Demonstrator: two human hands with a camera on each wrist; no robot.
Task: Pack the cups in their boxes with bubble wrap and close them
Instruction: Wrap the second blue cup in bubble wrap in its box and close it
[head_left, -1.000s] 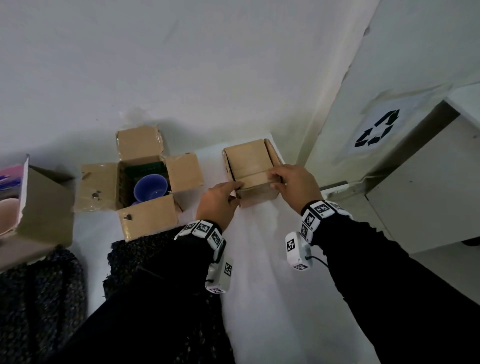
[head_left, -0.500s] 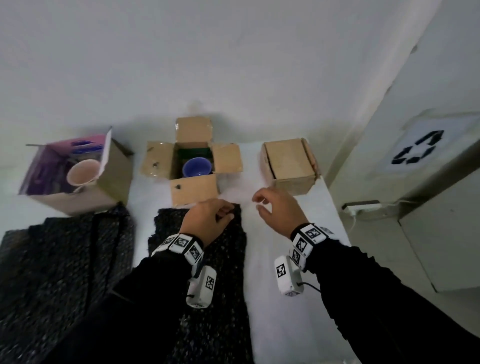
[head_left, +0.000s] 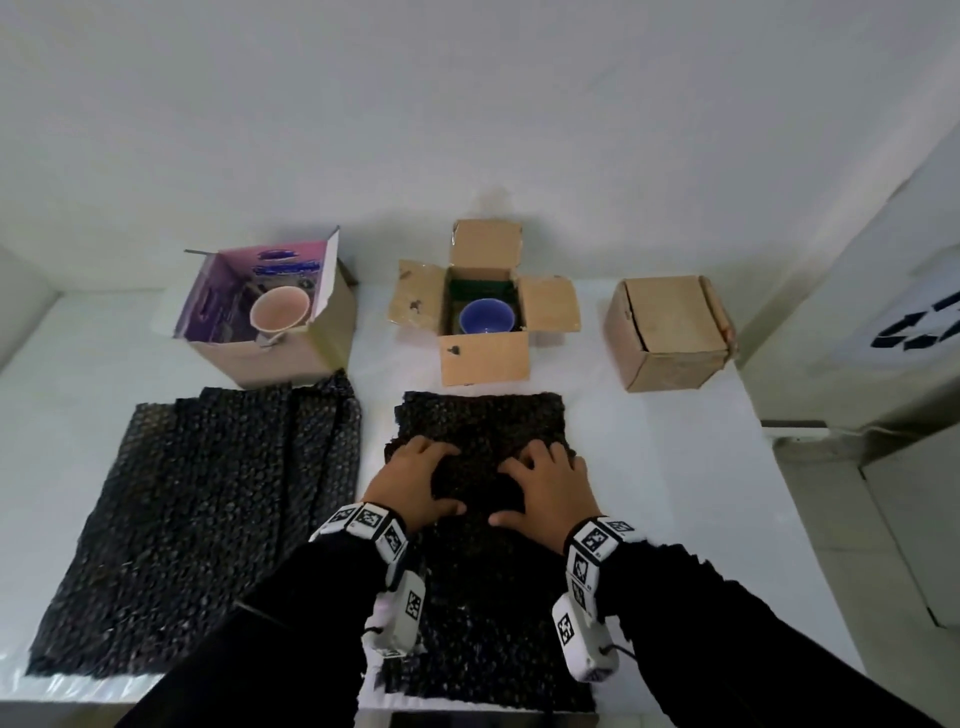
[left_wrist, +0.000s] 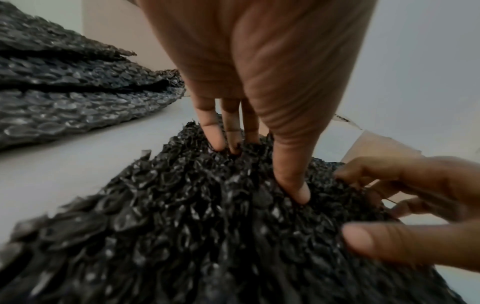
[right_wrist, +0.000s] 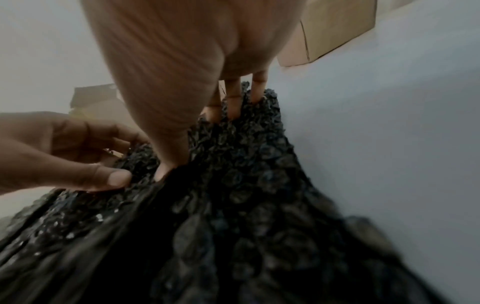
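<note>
On the worktop (head_left: 675, 493), the black bubble wrap sheet (head_left: 483, 421) lay with its long axis running toward the open box (head_left: 485, 358); left hand (head_left: 415, 483) and right hand (head_left: 545, 488) both gripped its bunched middle.

Your left hand (head_left: 413, 480) and right hand (head_left: 545, 486) have left the closed cardboard box (head_left: 667, 332) at the table's far right corner. Half a second ago they hovered, loosely curled, above the middle sheet of black bubble wrap (head_left: 483, 421). Now both are down on that sheet with fingers and thumbs digging in, bunching it up between them.
</note>
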